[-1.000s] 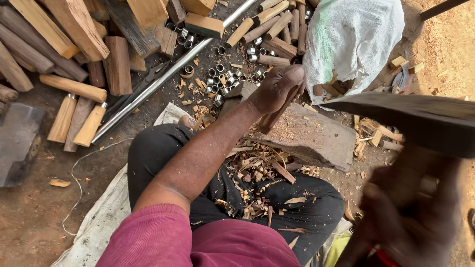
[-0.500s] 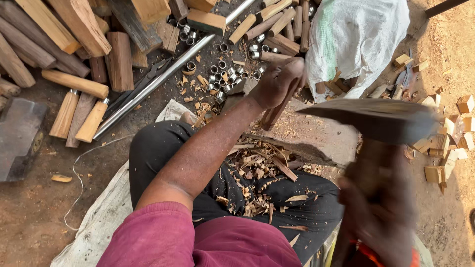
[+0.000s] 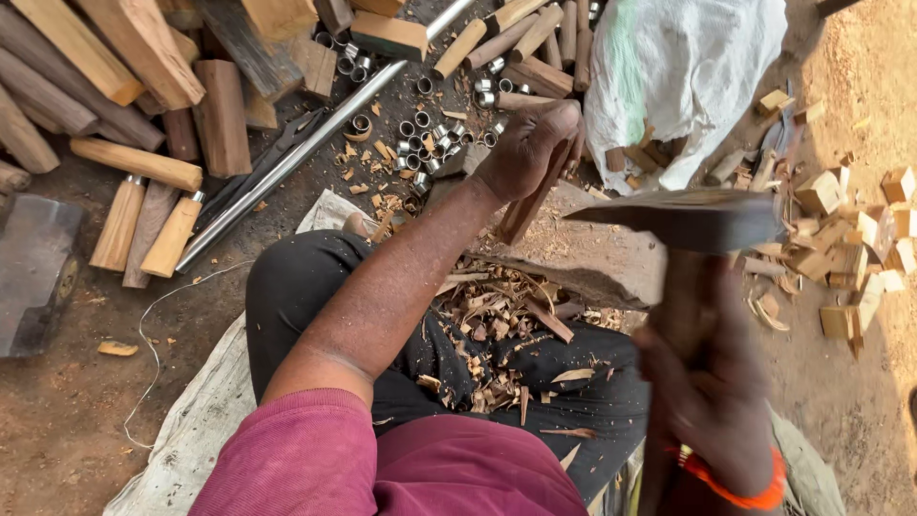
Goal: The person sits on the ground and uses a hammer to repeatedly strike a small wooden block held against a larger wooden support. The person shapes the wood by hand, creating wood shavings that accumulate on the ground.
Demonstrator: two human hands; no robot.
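Note:
My left hand (image 3: pixel 531 145) grips a long dark wooden piece (image 3: pixel 527 203), holding it upright with its lower end on a flat stone block (image 3: pixel 594 266). My right hand (image 3: pixel 709 382), blurred and close to the camera, is closed on the handle of an adze-like tool. Its broad dark blade (image 3: pixel 680 218) hangs just right of the wooden piece, above the stone. Wood shavings (image 3: pixel 497 334) cover my lap and dark trousers.
Cut wooden billets (image 3: pixel 124 67) are piled at the upper left. A long metal pipe (image 3: pixel 306 153) lies diagonally beside several small metal rings (image 3: pixel 430 143). A white sack (image 3: pixel 688 76) stands at the top right. Small wooden blocks (image 3: pixel 850 239) are scattered on the right.
The tool in my right hand has swung left and down toward the wooden piece. My left hand has stayed on the piece over the stone.

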